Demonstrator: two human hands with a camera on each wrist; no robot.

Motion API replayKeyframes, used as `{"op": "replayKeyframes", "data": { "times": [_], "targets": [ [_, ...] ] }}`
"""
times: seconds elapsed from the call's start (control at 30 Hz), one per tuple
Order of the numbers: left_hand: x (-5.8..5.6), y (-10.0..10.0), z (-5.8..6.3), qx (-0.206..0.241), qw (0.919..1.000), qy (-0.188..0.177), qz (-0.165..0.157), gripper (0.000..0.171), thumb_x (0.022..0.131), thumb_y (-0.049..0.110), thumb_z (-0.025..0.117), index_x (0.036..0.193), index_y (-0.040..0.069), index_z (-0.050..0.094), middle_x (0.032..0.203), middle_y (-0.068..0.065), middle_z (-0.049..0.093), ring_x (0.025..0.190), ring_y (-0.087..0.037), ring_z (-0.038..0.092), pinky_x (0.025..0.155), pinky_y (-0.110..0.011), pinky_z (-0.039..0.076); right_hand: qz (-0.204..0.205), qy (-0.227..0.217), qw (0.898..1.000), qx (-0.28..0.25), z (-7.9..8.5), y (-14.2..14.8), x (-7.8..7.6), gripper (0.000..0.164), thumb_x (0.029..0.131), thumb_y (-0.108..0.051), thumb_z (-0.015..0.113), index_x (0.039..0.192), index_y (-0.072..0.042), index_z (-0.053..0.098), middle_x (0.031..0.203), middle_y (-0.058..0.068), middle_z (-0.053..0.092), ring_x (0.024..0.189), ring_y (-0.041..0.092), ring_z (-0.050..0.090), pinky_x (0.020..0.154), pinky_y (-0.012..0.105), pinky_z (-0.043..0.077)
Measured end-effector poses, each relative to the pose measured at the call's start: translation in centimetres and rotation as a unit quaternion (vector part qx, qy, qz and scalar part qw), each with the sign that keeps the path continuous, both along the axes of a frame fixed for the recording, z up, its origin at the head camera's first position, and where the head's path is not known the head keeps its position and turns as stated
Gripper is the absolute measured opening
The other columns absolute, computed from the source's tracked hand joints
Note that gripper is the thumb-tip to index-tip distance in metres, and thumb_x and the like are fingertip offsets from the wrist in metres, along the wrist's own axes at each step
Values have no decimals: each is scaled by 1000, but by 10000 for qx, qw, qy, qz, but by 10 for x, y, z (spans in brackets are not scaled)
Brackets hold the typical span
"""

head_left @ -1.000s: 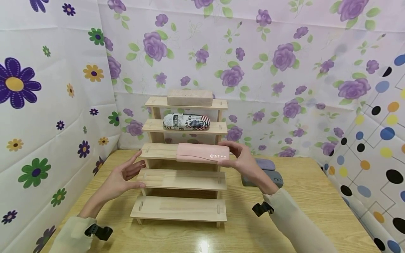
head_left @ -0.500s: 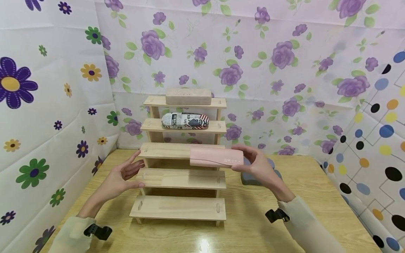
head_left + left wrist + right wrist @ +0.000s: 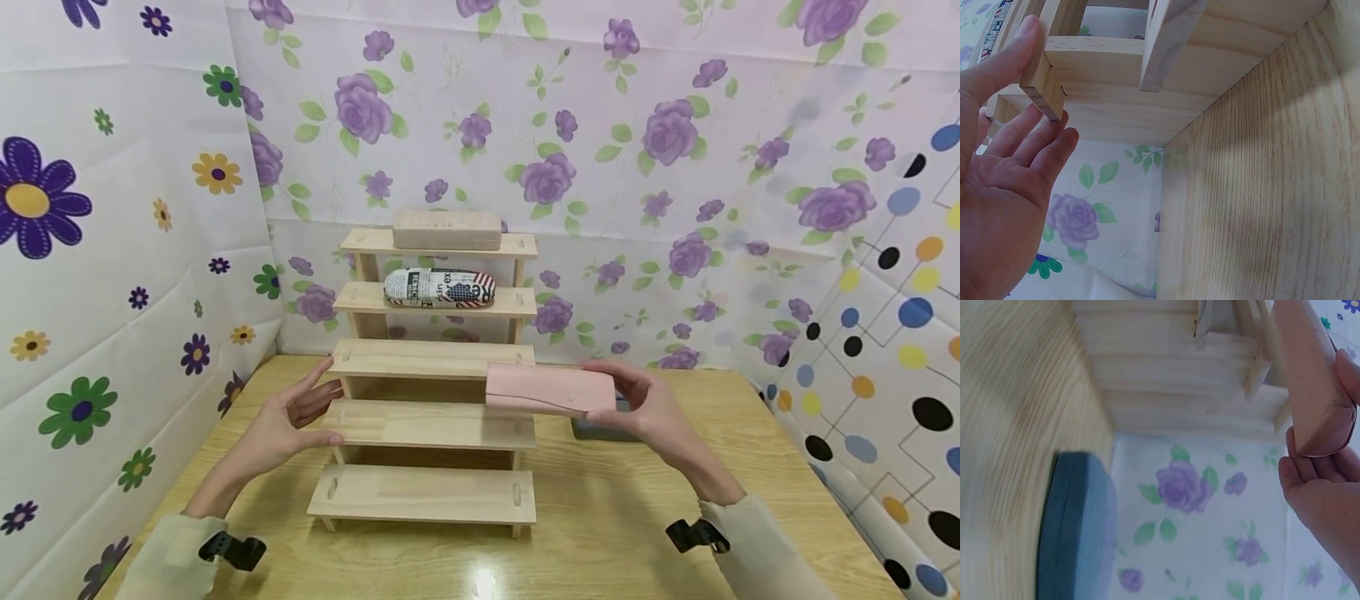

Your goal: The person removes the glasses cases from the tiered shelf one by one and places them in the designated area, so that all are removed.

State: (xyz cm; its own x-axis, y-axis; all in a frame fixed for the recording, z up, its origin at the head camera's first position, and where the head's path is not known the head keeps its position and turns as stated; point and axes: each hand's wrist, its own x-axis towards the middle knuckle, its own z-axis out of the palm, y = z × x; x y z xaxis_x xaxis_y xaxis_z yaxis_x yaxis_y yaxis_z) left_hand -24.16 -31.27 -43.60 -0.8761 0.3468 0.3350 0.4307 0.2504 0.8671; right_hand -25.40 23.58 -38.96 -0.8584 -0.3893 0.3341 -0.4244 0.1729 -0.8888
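My right hand (image 3: 658,417) grips the right end of a pink glasses case (image 3: 536,387), thumb at the front, fingers behind. The case is lifted and tilted slightly, overlapping the right ends of the third and fourth tiers in the head view. In the right wrist view its rounded end (image 3: 1332,428) sits between thumb and fingers. My left hand (image 3: 288,417) holds the left end of a five-tier wooden display rack (image 3: 433,493). Thumb and fingertips lie around a plank end (image 3: 1044,84) in the left wrist view.
A beige case (image 3: 447,231) lies on the top tier and a newsprint-patterned case (image 3: 438,287) on the second. On the table (image 3: 600,517), right of the rack, lies a blue-grey case (image 3: 592,429), partly hidden by my right hand. Floral cloth (image 3: 675,250) stands close behind.
My right hand has carried the pink glasses case off the third tier, to the right and slightly down toward me. The left hand stays in place on the rack.
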Motion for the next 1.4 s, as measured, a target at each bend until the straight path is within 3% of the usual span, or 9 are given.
{"op": "replayKeyframes", "data": {
  "times": [0.3, 0.6, 0.83, 1.07, 1.23, 1.4],
  "targets": [
    [-2, -2, -1, -15, 10000, -30, 29, 112, 83, -4, 88, 170, 21, 22, 156, -31, 44, 140, -12, 51, 111, -24, 44, 132, -6, 9999, -54, -10, 33, 7, 63, 93, 5, 78, 150, 6, 52, 148, 23, 55, 133, 15, 58, 101, 25, 56],
    [0, -2, -1, -58, 9999, -66, 63, 112, 83, -3, 88, 171, 20, 21, 156, -30, 43, 140, -14, 51, 111, -25, 44, 67, -102, 9999, -27, -22, 67, 16, 60, 94, 8, 74, 150, 5, 52, 149, 18, 56, 133, 12, 58, 98, 23, 56],
    [0, -2, -1, -115, 9998, -101, 111, 112, 84, 0, 88, 170, 22, 22, 156, -29, 43, 141, -16, 50, 111, -24, 44, 67, -318, 9994, -121, -35, 94, 24, 60, 96, 10, 71, 151, 9, 48, 144, 5, 61, 127, 13, 61, 93, 26, 59],
    [-1, -2, 0, -108, 9998, -87, 104, 111, 84, 0, 88, 170, 23, 22, 156, -29, 44, 142, -20, 49, 111, -25, 44, -18, -460, 9989, -35, -50, 118, 28, 60, 96, 11, 69, 152, 9, 46, 144, 7, 61, 126, 12, 62, 93, 26, 59],
    [-1, -2, 0, -90, 9999, -96, 77, 111, 84, -1, 88, 170, 23, 22, 156, -29, 44, 142, -22, 49, 110, -25, 45, -76, -646, 9979, 80, -62, 127, 28, 59, 97, 9, 70, 151, 8, 48, 142, 6, 63, 124, 12, 63, 89, 30, 63],
    [-1, -1, -1, -80, 9998, -131, 80, 111, 84, 0, 88, 170, 23, 22, 156, -28, 44, 142, -24, 49, 110, -25, 45, -282, -715, 9965, 329, -75, 131, 26, 60, 95, 4, 75, 149, 9, 51, 142, 10, 64, 124, 8, 63, 89, 28, 61]
  ]
}}
